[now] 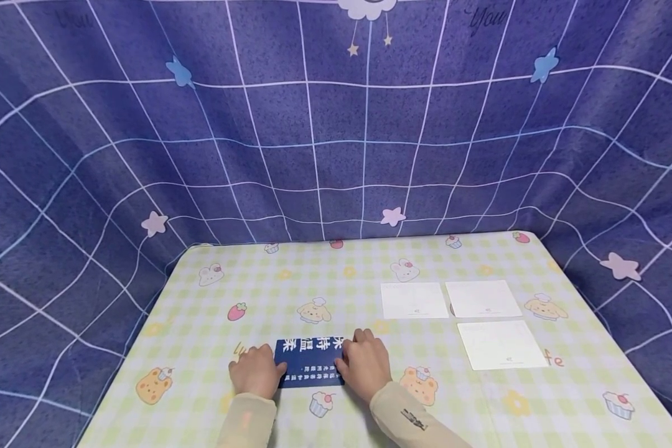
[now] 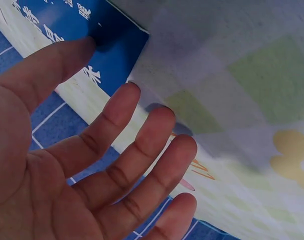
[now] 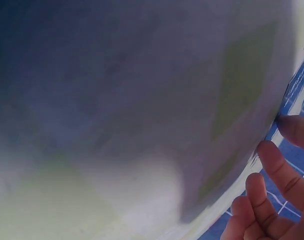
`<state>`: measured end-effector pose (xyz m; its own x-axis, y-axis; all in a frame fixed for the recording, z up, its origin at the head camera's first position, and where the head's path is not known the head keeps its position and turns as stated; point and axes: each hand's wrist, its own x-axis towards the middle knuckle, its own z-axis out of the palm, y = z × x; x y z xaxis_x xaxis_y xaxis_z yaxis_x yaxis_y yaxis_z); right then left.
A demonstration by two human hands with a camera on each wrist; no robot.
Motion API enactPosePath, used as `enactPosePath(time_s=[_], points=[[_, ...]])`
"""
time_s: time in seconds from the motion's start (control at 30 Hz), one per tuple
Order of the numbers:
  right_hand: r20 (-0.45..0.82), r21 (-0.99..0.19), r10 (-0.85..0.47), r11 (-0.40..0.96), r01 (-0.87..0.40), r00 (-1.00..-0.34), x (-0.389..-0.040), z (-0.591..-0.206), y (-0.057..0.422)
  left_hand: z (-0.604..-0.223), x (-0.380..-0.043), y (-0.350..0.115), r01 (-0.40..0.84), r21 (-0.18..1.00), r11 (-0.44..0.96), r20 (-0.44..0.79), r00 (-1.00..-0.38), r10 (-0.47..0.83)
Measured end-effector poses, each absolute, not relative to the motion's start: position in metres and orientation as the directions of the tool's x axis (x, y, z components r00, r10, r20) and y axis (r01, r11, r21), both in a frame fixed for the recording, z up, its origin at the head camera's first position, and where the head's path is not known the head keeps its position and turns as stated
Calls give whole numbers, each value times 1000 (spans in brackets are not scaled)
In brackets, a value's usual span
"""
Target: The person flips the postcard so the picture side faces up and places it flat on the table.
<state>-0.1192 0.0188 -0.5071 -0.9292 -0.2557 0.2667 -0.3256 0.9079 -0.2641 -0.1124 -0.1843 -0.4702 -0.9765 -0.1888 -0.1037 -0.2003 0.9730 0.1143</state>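
A dark blue card (image 1: 308, 361) with white characters, upside down in the head view, lies flat on the patterned tablecloth. My left hand (image 1: 256, 372) is at its left edge. The left wrist view has this hand's thumb (image 2: 74, 55) on the blue face and the index fingertip at the card's edge, the other fingers loosely extended. On the opposite side, my right hand (image 1: 366, 364) touches the card's right edge. Its thumb (image 3: 294, 129) meets the blue strip of the card in the right wrist view, with the index fingertip close by and the remaining fingers gently bent.
Three white cards lie to the right: one at back left (image 1: 414, 300), one at back right (image 1: 483, 298) and one nearer (image 1: 501, 344). The tablecloth (image 1: 201, 336) is checked green and cream. A blue curtain (image 1: 336, 162) hangs behind the table and along both sides.
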Motion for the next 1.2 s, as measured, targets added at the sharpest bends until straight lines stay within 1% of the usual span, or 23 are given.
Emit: enactPosePath(time_s=[0.43,0.7,0.87,0.97,1.2], points=[[286,-214,-283,912,-349,-915,-119,-506,19,-470,-112,-186,-188,133,973,-110,-979,-174],[280,-210,-285,914,-348,-917,-118,-506,17,-468,-114,-186,-200,121,972,-138,-973,-183],[289,-201,-286,915,-350,-914,-118,-507,16,-468,-114,-186,-198,123,972,-132,-974,-182],[289,-212,-283,912,-350,-915,-118,-506,17,-467,-113,-186,-194,124,973,-126,-976,-179],[276,-287,-268,894,-345,-923,-118,-503,22,-464,-111,-185,-184,127,975,-96,-980,-173]])
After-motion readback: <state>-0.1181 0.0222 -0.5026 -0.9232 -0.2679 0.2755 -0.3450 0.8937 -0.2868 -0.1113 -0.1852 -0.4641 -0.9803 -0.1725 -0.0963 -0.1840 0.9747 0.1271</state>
